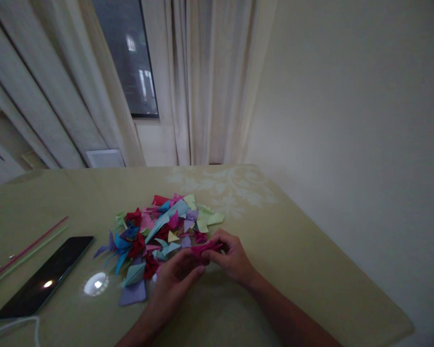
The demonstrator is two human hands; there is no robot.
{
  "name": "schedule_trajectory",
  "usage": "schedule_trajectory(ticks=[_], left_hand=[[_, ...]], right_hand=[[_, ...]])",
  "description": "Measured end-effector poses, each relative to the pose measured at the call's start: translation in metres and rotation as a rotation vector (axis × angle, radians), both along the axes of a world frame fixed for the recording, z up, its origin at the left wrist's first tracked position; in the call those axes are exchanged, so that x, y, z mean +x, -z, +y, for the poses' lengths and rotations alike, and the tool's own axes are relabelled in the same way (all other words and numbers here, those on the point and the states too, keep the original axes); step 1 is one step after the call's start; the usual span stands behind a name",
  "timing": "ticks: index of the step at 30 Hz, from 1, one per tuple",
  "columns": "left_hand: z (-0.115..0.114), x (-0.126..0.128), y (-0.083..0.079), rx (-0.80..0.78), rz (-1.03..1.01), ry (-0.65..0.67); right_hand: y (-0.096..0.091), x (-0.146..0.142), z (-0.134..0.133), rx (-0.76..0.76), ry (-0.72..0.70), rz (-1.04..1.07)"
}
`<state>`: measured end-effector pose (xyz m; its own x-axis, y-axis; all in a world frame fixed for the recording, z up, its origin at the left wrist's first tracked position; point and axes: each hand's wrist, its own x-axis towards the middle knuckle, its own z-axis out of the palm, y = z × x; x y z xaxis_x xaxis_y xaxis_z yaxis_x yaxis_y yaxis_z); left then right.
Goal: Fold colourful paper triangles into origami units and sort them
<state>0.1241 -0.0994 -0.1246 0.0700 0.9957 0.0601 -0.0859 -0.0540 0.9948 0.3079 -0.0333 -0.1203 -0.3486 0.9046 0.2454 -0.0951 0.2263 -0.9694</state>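
Shaping a magenta origami piece [204,247] looks like the step in hand, and the next move probably calls for a light pinch along its creases. The left hand [176,277] and right hand [231,255], fingers curled in, grip it beside the origami pile [169,217], its long axis roughly left to right; which end is front I cannot tell.

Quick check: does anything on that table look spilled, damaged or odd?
Nothing stands out. The paper heap is jumbled, with no plain damage, though small tears would be hard to see. The bright patch by the black device looks like glare, not a spill. Left hand and right hand hold pink paper.
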Motion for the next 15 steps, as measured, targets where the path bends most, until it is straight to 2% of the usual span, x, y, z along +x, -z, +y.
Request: schedule_trajectory(ticks=[6,12,15], left_hand=[[0.000,-0.002,0.005,-0.077,0.024,-0.069],[0.000,0.000,-0.005,0.055,0.097,-0.139],[-0.001,0.002,-0.006,0.052,0.069,-0.174]], right_hand=[[-0.007,0.001,-0.003,0.109,-0.019,-0.089],[-0.009,0.001,-0.005,0.114,-0.003,-0.108],[-0.008,0.000,-0.005,0.079,-0.029,-0.106]])
